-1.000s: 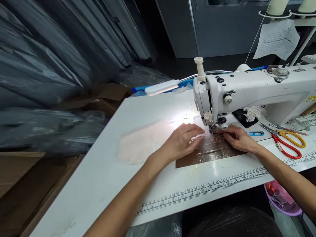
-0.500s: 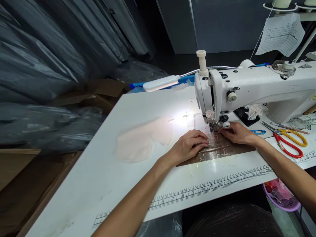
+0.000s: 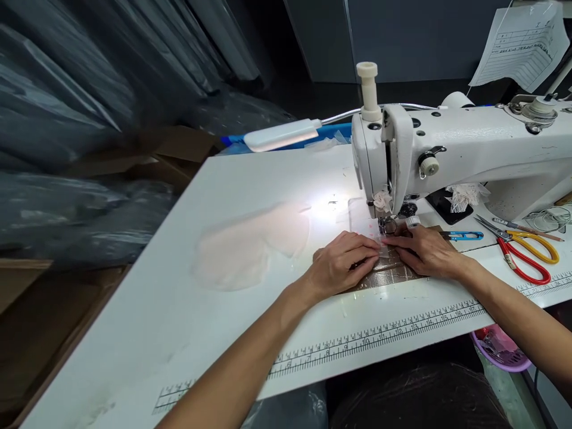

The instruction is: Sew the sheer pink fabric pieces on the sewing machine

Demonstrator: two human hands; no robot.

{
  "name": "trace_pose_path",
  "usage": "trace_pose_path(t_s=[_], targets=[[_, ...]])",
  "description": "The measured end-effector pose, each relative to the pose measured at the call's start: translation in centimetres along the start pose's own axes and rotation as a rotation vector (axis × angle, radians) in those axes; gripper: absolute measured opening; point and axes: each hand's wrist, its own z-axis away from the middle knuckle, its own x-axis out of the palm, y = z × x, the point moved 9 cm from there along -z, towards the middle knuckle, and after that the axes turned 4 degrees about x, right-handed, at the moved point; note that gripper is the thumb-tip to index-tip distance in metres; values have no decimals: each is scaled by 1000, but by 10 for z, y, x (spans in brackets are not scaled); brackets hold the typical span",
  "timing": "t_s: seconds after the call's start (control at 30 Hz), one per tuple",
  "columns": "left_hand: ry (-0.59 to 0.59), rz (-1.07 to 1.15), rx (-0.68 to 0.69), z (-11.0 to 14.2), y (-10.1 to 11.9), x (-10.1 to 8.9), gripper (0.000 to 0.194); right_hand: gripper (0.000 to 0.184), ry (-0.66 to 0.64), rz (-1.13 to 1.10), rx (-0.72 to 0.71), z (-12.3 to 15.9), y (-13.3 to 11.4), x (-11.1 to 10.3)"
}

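The left hand (image 3: 346, 262) lies at the sewing machine (image 3: 473, 149) with its fingers bent and close together, the tips on a thin pale cloth (image 3: 369, 228) with small pinkish marks. Whether it pinches the cloth or only presses on it, I cannot tell. The right hand (image 3: 426, 250) reaches in from the other side, forefinger stretched toward the left fingertips and the other fingers curled; its grip on the cloth cannot be made out either. The cloth is at the presser foot (image 3: 388, 226), over a shiny brown sheet (image 3: 393, 275).

Along the front edge of the white table (image 3: 179, 333) runs a printed ruler (image 3: 379, 338), its numbers readable from about 6 to 17. A sheet of paper (image 3: 521, 47) behind the machine bears a ruled form and a dark line of writing, too small to read. A pair of scissors (image 3: 531, 256) has one yellow and one red handle, the red one carrying a pale label with illegible marks. Blue snips (image 3: 467, 235) lie near the right hand, and pale fabric pieces (image 3: 232, 256) rest well to the left.
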Motion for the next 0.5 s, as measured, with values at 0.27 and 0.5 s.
trace_pose_path(t_s=[0.27,0.5], targets=[[-50,-75,84,0,5,5,15,39,17,23,-24,0,0,2],[-115,-140,141,0,10,10,18,32,17,2,-56,1,0,3]])
